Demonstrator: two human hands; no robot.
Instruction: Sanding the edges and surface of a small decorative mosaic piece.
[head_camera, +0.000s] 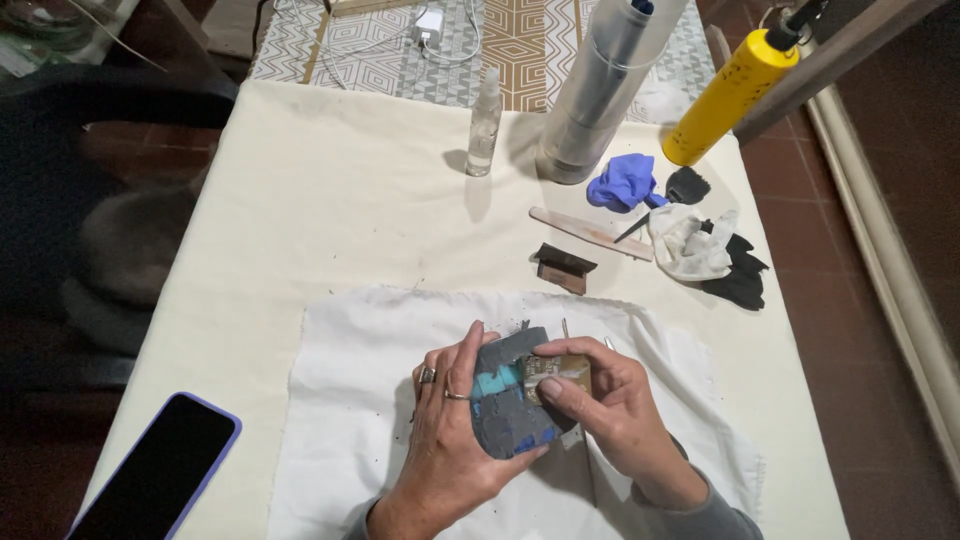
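1. Head view: left hand (452, 425) cups a grey clay slab with blue patches (508, 405) over the white cloth (350, 400).
2. Right hand (610, 400) pinches a small brown block (562, 374) against the slab's top edge.
3. Advice: steady support beneath, light even pressure.

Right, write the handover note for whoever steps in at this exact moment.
Left hand: cups a grey slab with blue patches, over the white cloth.
Right hand: presses a small brown block against the slab's top edge.
Nearby: wooden stick, dark brown block, spray bottle, gloves, phone.
Done: blue colour already on part of the slab.
Left: most of the slab is plain grey.
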